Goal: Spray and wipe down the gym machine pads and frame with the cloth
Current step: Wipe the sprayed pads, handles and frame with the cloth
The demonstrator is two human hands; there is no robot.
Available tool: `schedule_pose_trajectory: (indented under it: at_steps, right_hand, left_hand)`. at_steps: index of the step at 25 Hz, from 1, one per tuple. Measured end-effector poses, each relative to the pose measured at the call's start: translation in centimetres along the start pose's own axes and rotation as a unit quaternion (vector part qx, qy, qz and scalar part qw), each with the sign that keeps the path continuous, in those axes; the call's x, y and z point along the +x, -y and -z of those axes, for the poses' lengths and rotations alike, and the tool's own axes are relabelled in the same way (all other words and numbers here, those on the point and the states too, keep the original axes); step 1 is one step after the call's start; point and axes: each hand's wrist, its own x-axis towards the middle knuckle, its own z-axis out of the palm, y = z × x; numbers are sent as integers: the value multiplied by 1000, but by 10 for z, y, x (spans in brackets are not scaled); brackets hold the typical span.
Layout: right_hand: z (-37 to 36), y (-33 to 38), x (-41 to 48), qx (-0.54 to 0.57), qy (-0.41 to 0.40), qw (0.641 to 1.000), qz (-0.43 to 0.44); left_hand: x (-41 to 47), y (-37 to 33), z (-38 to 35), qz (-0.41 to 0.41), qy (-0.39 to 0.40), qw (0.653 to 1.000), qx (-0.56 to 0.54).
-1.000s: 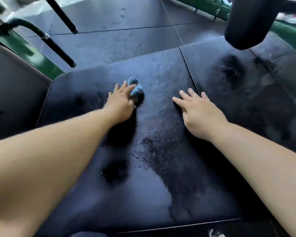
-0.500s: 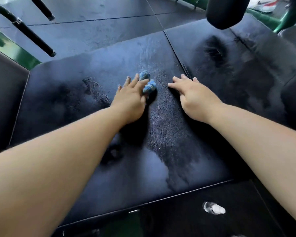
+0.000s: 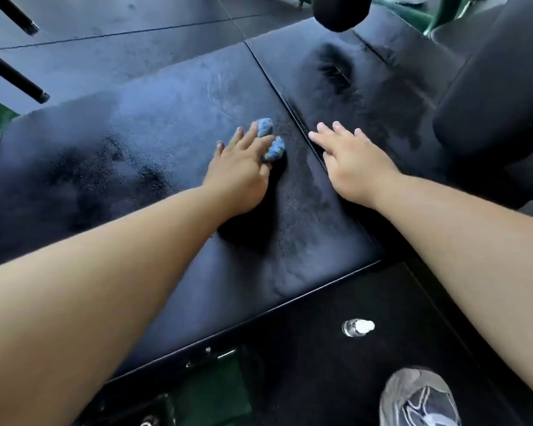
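A wide black padded bench [image 3: 136, 167] fills the middle of the view, its surface streaked with wet patches. My left hand [image 3: 243, 170] lies flat on it with fingers stretched out, pressing a bunched blue cloth [image 3: 271, 142] that bulges out beside my fingers. Just to the right, my right hand [image 3: 354, 161] rests flat with fingers spread, across the seam between this pad and the neighbouring pad [image 3: 366, 96]. A small clear spray bottle [image 3: 358, 328] with a white cap lies on the dark floor below the pad's near edge.
A black roller pad [image 3: 340, 10] hangs over the far edge and a larger black cushion [image 3: 499, 87] stands at the right. Two black bars [image 3: 16, 78] jut in at the upper left. Green frame parts [image 3: 216, 392] and my grey shoe [image 3: 419, 398] are below.
My left hand has slid the cloth rightward toward the seam. The view has tilted down, bringing the spray bottle and my shoe into sight. My right hand stays by the seam.
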Motion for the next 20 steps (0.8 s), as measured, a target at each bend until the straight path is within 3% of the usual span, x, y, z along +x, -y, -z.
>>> schedule_pose_trajectory:
  at_steps: [3, 5, 8, 10, 11, 13, 17, 19, 20]
  right_hand:
    - [2, 0, 6, -7, 15, 1000, 0]
    - [3, 2, 5, 0, 28, 1000, -1]
    - [6, -5, 5, 13, 27, 999, 15]
    - [7, -10, 6, 32, 31, 998, 35]
    - [7, -9, 5, 40, 30, 998, 39]
    - [8, -12, 4, 55, 22, 997, 53]
    - [15, -22, -12, 101, 7, 991, 89]
    - [9, -30, -24, 88, 17, 991, 95]
    - [4, -34, -27, 78, 20, 993, 90]
  left_hand:
    - [-65, -19, -13, -210, 25, 977, -6]
    - [-71, -9, -7, -252, 67, 965, 21]
    - [-24, -17, -7, -121, 59, 990, 45]
    - [-7, -35, -12, 10, 7, 1000, -7]
    - [-8, -44, -15, 36, -18, 999, -20]
    - [-33, -61, -27, 17, -38, 999, -29]
    - [-114, -88, -37, -132, -1, 991, -12]
    - [-99, -77, -25, -121, 40, 991, 47]
    - [-83, -72, -20, -76, 42, 994, 66]
